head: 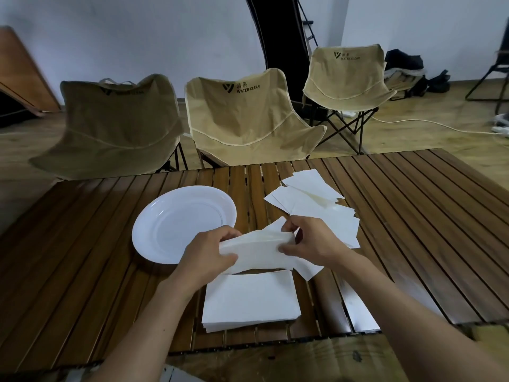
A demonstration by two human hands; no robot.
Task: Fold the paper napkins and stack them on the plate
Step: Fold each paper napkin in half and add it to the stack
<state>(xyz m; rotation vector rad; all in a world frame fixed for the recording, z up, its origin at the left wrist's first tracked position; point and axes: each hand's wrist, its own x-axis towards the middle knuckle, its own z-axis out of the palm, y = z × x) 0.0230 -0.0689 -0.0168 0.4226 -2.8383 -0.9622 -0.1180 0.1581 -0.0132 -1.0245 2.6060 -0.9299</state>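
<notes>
The person holds one white napkin (256,250) in the air over the slatted wooden table (413,216), one hand at each end. The left hand (209,252) grips the napkin's left end, fingers curled over its top edge and the thumb pressed against the near face. The right hand (311,241) pinches the right end, fingertips bent down onto the upper edge and the thumb underneath, so the sheet sags and creases between the two grips. Directly below, near the table's front edge, lies a neat pile of napkins (250,300), square and flat. Behind the right hand a looser heap of napkins (316,205) is spread out, the sheets overlapping at angles. The white plate (176,216) sits left of the hands, just beside the left hand, with nothing on it.
</notes>
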